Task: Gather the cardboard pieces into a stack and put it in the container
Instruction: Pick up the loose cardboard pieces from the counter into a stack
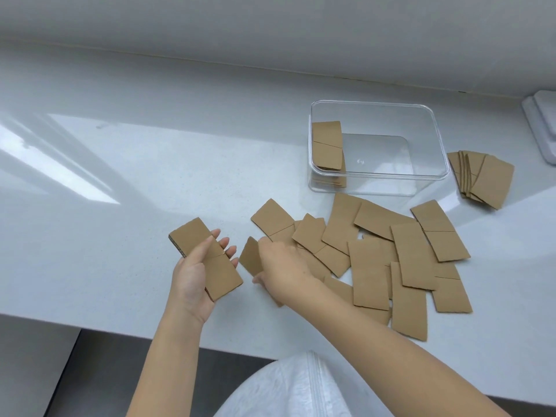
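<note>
My left hand holds a small stack of brown cardboard pieces above the white counter, thumb on top. My right hand grips a single cardboard piece, tilted on edge, just right of that stack. Several loose cardboard pieces lie scattered and overlapping on the counter to the right. The clear plastic container stands behind them, with a cardboard stack against its left wall. Another fanned pile of cardboard lies right of the container.
The white counter meets a wall at the back. Its front edge runs below my forearms, with a dark floor beyond. A white lid-like object sits at the far right edge.
</note>
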